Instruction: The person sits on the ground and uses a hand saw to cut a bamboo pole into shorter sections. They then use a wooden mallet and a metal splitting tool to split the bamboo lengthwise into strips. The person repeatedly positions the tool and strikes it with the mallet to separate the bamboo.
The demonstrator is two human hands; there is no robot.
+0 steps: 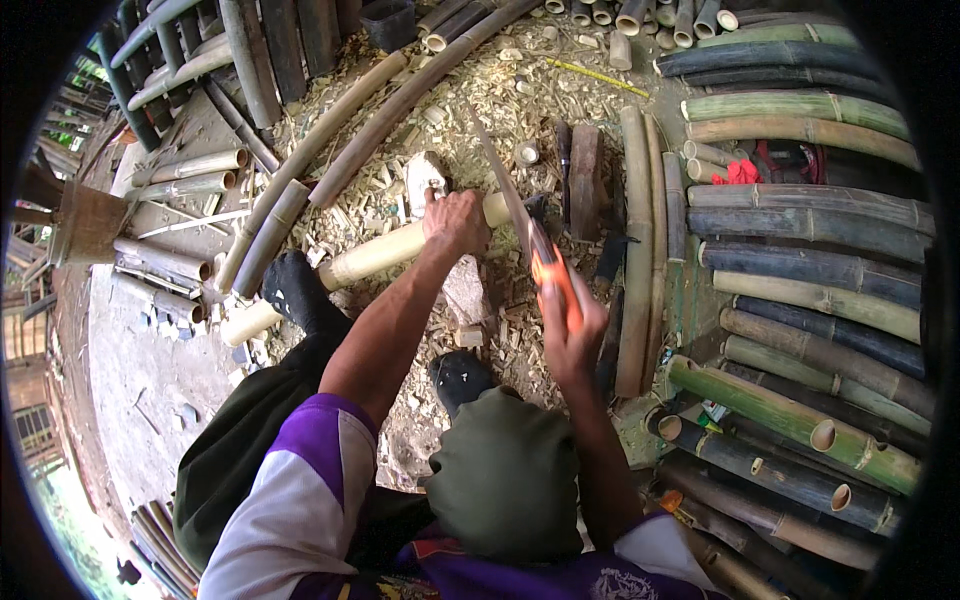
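A pale bamboo pole (375, 255) lies slantwise before me, its right end near the saw. My left hand (458, 222) is closed over the pole's upper right part, close to a pale wooden block (424, 180). In my right hand (577, 335) is a hand saw (507, 190), gripped by its orange and black handle, with the long tapering blade pointing up and away. The blade passes by the pole's right end; whether it touches the bamboo I cannot tell. Another rough block (465, 292) sits below the pole, between my dark-covered feet.
Wood chips and shavings (490, 75) cover the floor. Many bamboo lengths (800, 255) lie stacked along the right. Two long curved poles (400, 105) rest at the upper left. A wooden block (587, 180), a dark-handled tool (563, 170) and upright-lying poles (634, 270) are right of the saw.
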